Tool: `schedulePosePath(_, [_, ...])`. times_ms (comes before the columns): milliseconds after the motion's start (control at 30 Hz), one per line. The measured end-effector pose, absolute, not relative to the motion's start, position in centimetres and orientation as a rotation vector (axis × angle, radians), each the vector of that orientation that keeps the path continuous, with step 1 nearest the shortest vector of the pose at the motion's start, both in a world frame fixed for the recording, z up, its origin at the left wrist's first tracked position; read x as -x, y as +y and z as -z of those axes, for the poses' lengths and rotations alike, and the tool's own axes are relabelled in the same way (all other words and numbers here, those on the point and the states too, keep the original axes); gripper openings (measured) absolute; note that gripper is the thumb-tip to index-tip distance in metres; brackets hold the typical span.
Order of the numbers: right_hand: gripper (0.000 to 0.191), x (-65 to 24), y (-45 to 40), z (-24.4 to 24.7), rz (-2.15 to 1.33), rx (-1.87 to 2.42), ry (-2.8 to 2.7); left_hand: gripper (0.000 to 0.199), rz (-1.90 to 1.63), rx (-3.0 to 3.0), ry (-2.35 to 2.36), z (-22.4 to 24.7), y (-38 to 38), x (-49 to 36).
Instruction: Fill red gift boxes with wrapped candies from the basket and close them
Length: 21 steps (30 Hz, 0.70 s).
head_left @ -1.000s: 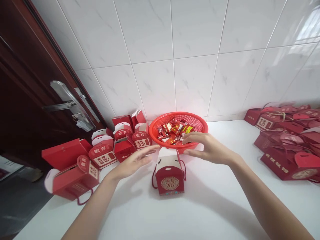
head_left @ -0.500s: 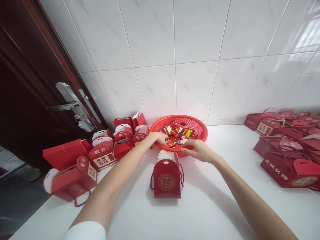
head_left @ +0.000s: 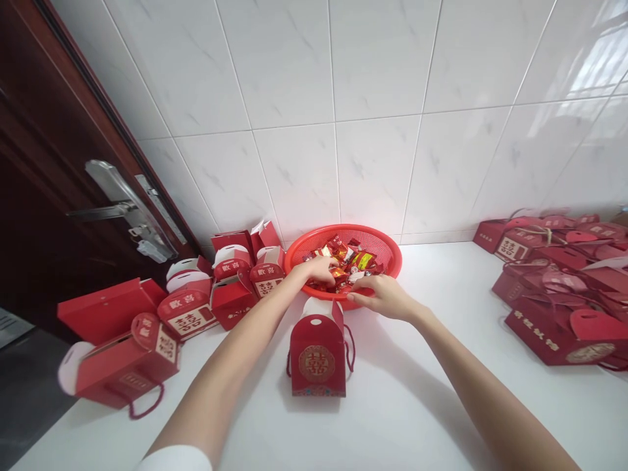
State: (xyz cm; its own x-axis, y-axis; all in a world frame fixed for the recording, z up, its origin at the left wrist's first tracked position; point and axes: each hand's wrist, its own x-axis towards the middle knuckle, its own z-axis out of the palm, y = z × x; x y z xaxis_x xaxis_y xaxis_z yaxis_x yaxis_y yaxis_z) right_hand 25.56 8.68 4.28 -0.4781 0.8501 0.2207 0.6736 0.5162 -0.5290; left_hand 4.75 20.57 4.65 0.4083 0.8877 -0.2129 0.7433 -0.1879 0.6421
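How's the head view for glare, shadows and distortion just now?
Head view: window-like glare on the wall tiles, upper right, away from the red basket; soft shadow on the white table beside the right arm; wide-angle lean in the dark door at left.

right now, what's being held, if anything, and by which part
Cannot tell: the left hand is among packets in the basket, the right hand at its near rim; any grip is hidden.
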Motion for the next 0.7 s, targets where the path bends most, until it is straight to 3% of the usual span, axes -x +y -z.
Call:
schedulePosePath(267, [0.027, -25.6, 9.2, -4.0, -0.565, 1.166, -2.034, 0.009, -0.645, -1.641, 1.156, -6.0, 19.6, -6.1])
schedulePosePath(567, [0.038, -25.4, 9.6, -3.6, -0.683, 1.162, -1.805, 0.019, -0.648, -1.355, 0.983, -7.2, 18.5, -5.7])
schedulePosePath(700, [0.027, -25.2, 9.7, -3.4, -0.701, 1.148, -1.754, 0.022, -0.591, -1.331, 0.920, -7.2, 17.8, -6.0])
